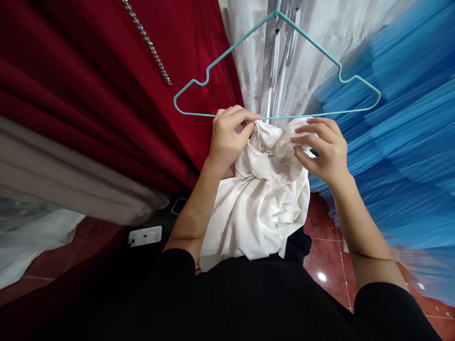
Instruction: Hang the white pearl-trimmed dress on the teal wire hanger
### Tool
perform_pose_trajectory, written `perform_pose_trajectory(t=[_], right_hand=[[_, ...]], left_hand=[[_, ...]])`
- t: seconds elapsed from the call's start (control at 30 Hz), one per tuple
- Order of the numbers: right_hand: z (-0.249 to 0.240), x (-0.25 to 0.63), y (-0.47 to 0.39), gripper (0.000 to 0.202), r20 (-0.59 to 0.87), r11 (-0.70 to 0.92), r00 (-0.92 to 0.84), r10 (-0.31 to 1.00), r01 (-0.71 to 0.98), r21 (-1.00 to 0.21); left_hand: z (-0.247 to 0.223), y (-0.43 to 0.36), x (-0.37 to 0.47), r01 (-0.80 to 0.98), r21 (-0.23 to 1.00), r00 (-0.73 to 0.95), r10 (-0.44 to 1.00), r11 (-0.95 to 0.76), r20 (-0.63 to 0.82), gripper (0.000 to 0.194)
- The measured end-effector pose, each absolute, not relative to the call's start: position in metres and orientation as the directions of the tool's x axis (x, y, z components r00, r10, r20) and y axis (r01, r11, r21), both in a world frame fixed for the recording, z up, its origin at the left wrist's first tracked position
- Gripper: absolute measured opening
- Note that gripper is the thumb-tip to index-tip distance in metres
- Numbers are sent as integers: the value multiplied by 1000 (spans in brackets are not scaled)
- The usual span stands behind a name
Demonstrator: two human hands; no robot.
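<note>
A light teal hanger (305,35) hangs upright in front of me. White fabric (249,213) with strings of pearl beads (261,150) gathers below its bottom bar and spreads down over my lap. At the bar's left part, my left hand (232,135) pinches the edge of the fabric, thumb and forefinger together by the beads. My right hand (322,147) is on the bunched upper right part of the fabric just under the bar, its fingers bent and somewhat apart, with cloth between thumb and fingers.
Red fabric (192,52) with a rhinestone strip (151,47) hangs on the left, above beige cloth (71,166). Blue tulle (401,142) hangs on the right, white drapes (327,23) behind. A phone (145,236) lies at lower left. The floor (327,260) is red tile.
</note>
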State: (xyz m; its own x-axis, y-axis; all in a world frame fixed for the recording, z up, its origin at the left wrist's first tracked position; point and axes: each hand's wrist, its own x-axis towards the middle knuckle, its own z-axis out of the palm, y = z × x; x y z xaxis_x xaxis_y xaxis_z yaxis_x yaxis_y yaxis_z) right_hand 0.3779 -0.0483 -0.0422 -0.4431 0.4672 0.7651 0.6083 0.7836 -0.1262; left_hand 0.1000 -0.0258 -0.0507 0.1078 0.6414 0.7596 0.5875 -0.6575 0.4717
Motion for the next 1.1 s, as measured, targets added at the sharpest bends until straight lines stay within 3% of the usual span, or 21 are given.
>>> perform_pose_trajectory(t=[0.07, 0.17, 0.27, 0.43, 0.6, 0.8, 1.0, 1.1], right_hand=[[-42, 359, -37, 11, 750, 833, -514, 416, 547, -87], [-50, 338, -19, 16, 724, 859, -547, 419, 497, -122], [-62, 326, -13, 18, 782, 841, -439, 442, 506, -191], [-71, 324, -18, 18, 867, 830, -304, 394, 523, -194], [-68, 325, -17, 21, 845, 816, -311, 434, 533, -223], [-70, 321, -20, 19, 849, 815, -283, 446, 521, -254], [-72, 322, -18, 20, 842, 814, -286, 457, 516, -266], [-71, 325, -18, 19, 844, 814, -295, 447, 525, -248]], left_hand=[[-51, -27, 100, 586, 460, 112, 629, -667, 769, 24], [-52, -30, 98, 595, 440, 109, 610, -673, 785, 24], [-53, -32, 100, 592, 427, 114, 596, -683, 795, 26], [-60, -35, 110, 616, 408, 89, 574, -674, 814, 26], [-96, -43, 92, 590, 451, -230, 396, -670, 889, 17], [-139, -28, 18, 508, 655, -542, 383, -559, 748, 25], [-101, 11, -36, 477, 577, -570, 266, -663, 777, 23], [-68, 27, -38, 497, 556, -535, 269, -666, 801, 31]])
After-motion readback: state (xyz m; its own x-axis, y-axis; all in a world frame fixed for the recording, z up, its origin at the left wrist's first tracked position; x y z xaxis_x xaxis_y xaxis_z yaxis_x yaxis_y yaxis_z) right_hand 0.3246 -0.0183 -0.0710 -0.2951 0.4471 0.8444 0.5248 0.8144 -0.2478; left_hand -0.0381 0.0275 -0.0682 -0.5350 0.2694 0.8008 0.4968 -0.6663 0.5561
